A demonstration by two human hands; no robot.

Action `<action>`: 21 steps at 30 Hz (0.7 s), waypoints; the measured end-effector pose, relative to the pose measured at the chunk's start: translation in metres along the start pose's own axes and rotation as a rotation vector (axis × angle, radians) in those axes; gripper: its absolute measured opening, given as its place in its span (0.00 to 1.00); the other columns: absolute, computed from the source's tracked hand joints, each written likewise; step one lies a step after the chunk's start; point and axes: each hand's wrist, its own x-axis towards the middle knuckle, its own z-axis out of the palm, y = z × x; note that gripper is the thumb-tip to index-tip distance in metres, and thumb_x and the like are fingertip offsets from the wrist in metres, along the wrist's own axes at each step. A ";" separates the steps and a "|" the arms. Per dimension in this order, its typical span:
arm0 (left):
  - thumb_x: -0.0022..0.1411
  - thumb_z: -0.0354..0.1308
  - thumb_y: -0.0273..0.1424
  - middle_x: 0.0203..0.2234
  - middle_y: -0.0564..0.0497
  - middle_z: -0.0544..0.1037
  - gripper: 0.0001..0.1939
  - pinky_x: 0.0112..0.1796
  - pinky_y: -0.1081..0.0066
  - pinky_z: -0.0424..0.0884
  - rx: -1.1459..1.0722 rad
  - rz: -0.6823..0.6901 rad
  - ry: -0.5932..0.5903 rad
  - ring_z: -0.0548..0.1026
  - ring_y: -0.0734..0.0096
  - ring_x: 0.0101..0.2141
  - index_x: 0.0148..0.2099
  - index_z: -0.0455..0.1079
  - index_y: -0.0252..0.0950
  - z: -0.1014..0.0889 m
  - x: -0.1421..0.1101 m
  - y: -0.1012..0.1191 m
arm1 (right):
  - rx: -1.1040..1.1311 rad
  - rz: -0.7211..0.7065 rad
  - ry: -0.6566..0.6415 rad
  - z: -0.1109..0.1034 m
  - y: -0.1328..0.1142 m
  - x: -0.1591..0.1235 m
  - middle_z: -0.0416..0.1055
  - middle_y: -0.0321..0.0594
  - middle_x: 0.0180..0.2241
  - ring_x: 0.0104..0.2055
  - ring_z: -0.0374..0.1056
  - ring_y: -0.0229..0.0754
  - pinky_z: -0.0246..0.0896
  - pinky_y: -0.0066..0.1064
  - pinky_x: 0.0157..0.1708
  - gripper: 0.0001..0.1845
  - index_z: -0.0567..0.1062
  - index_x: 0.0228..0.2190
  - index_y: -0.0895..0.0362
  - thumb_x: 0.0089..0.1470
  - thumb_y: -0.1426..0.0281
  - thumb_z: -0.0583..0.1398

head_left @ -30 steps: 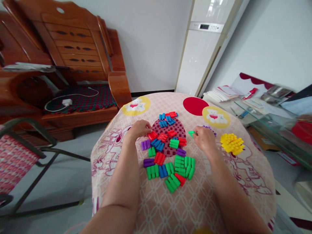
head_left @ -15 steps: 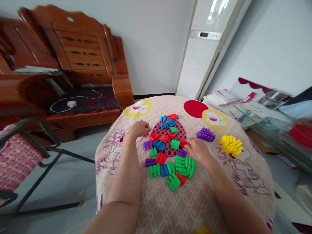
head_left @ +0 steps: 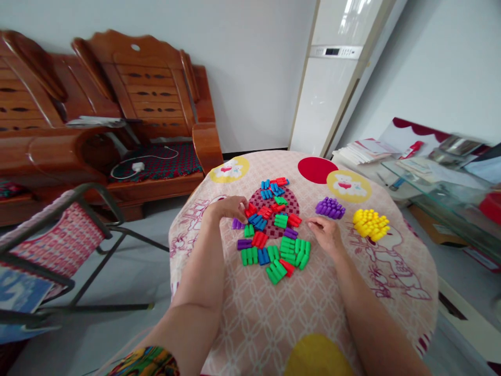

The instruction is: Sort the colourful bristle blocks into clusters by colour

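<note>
Groups of small ribbed plastic pieces lie on the round table in front of me. My left hand point(head_left: 234, 208) reaches down at the left edge of the spread, its fingers bent over a purple group point(head_left: 237, 224), which they partly hide. Beside those fingertips lies a red group point(head_left: 250, 210), and a blue group point(head_left: 258, 222) is just right of it. My right hand point(head_left: 325, 233) is low over the cloth on the right, fingers stretched leftward and nothing visible in them. A short gap parts it from a red group point(head_left: 295, 220) that sits against a green group point(head_left: 281, 221).
Standing purple pieces point(head_left: 331, 208) and yellow pieces point(head_left: 371, 224) form clusters at the right of the patterned tablecloth point(head_left: 250, 318). Several green groups point(head_left: 288, 249) lie nearer me. A wooden bench point(head_left: 156, 104), a metal-framed chair point(head_left: 66, 230) and a glass shelf point(head_left: 426, 198) surround the table.
My right hand has drawn back to the right from the red group it was touching. My left hand has come lower, onto the purple group. The view has shifted slightly left.
</note>
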 end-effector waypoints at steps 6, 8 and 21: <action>0.38 0.67 0.32 0.30 0.52 0.79 0.36 0.32 0.72 0.69 -0.061 0.013 -0.068 0.76 0.66 0.31 0.53 0.66 0.35 0.001 -0.004 0.000 | 0.054 -0.013 0.009 -0.002 0.001 -0.001 0.80 0.43 0.34 0.34 0.74 0.44 0.67 0.34 0.37 0.12 0.81 0.32 0.56 0.51 0.67 0.57; 0.38 0.68 0.31 0.32 0.52 0.80 0.42 0.34 0.72 0.69 0.028 0.037 -0.044 0.77 0.64 0.34 0.59 0.64 0.36 0.002 -0.002 0.001 | 0.058 -0.011 0.002 -0.001 0.002 -0.001 0.80 0.42 0.34 0.34 0.74 0.43 0.67 0.34 0.38 0.12 0.81 0.33 0.56 0.51 0.68 0.57; 0.39 0.66 0.32 0.28 0.54 0.78 0.53 0.34 0.74 0.69 0.042 0.065 -0.052 0.77 0.64 0.33 0.68 0.51 0.38 0.003 -0.002 -0.001 | 0.029 0.014 -0.017 0.000 0.002 -0.001 0.80 0.42 0.35 0.35 0.74 0.43 0.67 0.33 0.37 0.12 0.81 0.34 0.56 0.52 0.71 0.57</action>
